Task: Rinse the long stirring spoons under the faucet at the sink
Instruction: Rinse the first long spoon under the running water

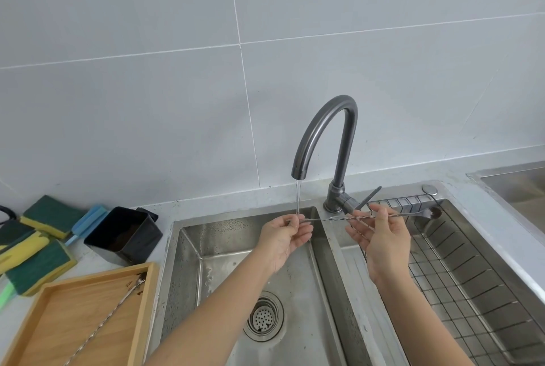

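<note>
Lying in wooden tray (88, 321) at left: second dirty spoon (112, 311). Left hand (284, 237) grip pinches spoon (333, 219) handle end under faucet (324, 135) stream; right hand (383, 236) grip pinches the shaft, dirty bowl over the right sink (472, 262) rack.

a pale countertop (97, 250) holds green-and-yellow sponges (38, 259), a blue brush (88, 222), a black container (124, 236), a wooden tray (85, 321) and a two-basin steel sink (177, 250).

faucet (330, 135) arching over open left basin (224, 247), wire rack (472, 277) filling right
</note>
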